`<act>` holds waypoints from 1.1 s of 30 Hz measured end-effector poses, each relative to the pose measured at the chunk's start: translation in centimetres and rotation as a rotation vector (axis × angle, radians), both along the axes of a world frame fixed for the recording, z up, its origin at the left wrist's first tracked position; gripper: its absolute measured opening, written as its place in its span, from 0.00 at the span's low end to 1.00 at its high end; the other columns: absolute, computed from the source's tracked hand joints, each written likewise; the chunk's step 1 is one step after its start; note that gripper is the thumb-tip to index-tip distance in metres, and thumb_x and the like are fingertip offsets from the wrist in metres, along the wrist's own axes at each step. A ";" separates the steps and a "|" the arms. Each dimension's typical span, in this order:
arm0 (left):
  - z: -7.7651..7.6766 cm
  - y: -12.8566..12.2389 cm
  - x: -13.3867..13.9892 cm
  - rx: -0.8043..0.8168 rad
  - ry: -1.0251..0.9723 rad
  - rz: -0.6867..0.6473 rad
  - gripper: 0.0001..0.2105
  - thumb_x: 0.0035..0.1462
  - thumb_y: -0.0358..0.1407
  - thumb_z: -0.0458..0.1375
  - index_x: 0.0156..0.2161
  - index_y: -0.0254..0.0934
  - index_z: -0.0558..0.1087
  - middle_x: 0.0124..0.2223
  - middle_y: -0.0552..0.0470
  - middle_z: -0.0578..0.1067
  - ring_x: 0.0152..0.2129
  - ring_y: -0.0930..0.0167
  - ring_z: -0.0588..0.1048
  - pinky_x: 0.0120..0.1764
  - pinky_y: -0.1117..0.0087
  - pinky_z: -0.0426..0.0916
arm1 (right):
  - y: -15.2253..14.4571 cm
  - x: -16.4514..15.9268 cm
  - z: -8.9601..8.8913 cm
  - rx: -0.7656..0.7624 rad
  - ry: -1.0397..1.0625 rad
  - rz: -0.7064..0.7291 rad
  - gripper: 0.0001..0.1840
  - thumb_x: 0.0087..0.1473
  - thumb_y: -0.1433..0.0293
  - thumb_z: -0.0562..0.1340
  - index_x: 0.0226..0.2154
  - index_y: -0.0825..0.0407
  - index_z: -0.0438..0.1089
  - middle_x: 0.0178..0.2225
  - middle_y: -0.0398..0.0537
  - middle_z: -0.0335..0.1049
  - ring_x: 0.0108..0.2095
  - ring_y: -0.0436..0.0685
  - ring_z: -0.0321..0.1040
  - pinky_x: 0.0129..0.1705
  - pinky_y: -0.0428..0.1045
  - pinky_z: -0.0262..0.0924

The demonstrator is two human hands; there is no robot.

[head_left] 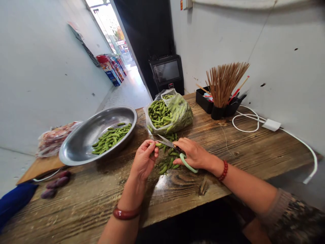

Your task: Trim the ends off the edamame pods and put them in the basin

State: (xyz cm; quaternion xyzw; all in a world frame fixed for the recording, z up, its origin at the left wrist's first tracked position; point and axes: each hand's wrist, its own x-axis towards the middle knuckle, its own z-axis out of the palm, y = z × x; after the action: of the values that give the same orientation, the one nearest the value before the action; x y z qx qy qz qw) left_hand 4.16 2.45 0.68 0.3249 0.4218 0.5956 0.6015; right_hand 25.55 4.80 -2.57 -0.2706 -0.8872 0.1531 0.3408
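Observation:
Between the thumb and fingers of my left hand is a green edamame pod, pinched near the scissor blades. My right hand is closed around a pair of scissors with pale green handles, their blades apart and pointing left at the pod. Below and behind the scissors, loose edamame pods lie on the wooden table. A clear plastic bag full of pods stands just beyond my hands. To the left, a wide steel basin holds a heap of pods on its right side.
A black holder with a bundle of wooden sticks stands at the back right. Beside it lies a white cable with an adapter. Several purple-red oblong items and a plastic-wrapped package sit at left. The table's front edge runs close to me.

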 end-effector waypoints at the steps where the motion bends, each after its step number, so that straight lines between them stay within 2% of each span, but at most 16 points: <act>1: 0.0 0.0 0.0 -0.001 -0.008 0.000 0.12 0.43 0.33 0.70 0.31 0.32 0.72 0.30 0.55 0.73 0.20 0.81 0.68 0.21 0.82 0.64 | -0.1 0.0 0.1 -0.001 0.002 0.003 0.28 0.52 0.57 0.67 0.50 0.55 0.63 0.38 0.53 0.66 0.38 0.60 0.61 0.39 0.54 0.61; 10: -0.2 -0.3 0.8 -0.035 -0.030 -0.053 0.13 0.41 0.32 0.72 0.30 0.31 0.73 0.26 0.55 0.73 0.20 0.80 0.70 0.22 0.83 0.67 | -0.3 -0.1 0.1 -0.006 0.004 0.029 0.30 0.51 0.56 0.67 0.51 0.54 0.62 0.39 0.54 0.67 0.39 0.60 0.62 0.41 0.55 0.62; 16: -0.1 -0.5 1.0 -0.052 -0.070 -0.053 0.14 0.39 0.31 0.72 0.30 0.31 0.72 0.29 0.54 0.74 0.21 0.81 0.70 0.23 0.83 0.70 | -0.2 -0.2 0.0 0.012 0.018 0.031 0.31 0.51 0.54 0.66 0.50 0.55 0.62 0.39 0.54 0.66 0.39 0.61 0.62 0.41 0.55 0.62; 19: -0.1 -0.5 1.1 -0.051 -0.061 -0.063 0.14 0.40 0.32 0.72 0.30 0.31 0.73 0.27 0.55 0.73 0.21 0.81 0.70 0.23 0.84 0.69 | -0.2 -0.2 0.0 0.010 0.021 0.032 0.30 0.51 0.55 0.66 0.50 0.56 0.62 0.39 0.54 0.67 0.39 0.61 0.62 0.41 0.55 0.63; 26: -0.2 -0.4 1.0 -0.077 -0.049 -0.080 0.14 0.40 0.33 0.72 0.28 0.31 0.71 0.23 0.56 0.72 0.18 0.81 0.69 0.22 0.84 0.68 | -0.3 -0.1 -0.4 0.045 0.051 0.018 0.26 0.53 0.59 0.66 0.49 0.55 0.62 0.39 0.53 0.68 0.38 0.60 0.63 0.41 0.55 0.63; 33: -0.1 -0.3 0.7 -0.056 -0.037 -0.065 0.13 0.42 0.33 0.71 0.29 0.31 0.71 0.25 0.56 0.72 0.20 0.80 0.70 0.22 0.83 0.68 | -0.4 -0.2 -0.3 0.037 -0.015 -0.012 0.21 0.55 0.61 0.65 0.47 0.55 0.64 0.38 0.53 0.69 0.38 0.59 0.64 0.40 0.53 0.63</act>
State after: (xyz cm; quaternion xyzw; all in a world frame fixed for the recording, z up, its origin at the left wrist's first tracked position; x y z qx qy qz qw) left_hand 4.90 2.12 0.57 0.3103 0.4164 0.5696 0.6371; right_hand 25.36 4.42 -2.82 -0.2706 -0.8908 0.1327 0.3399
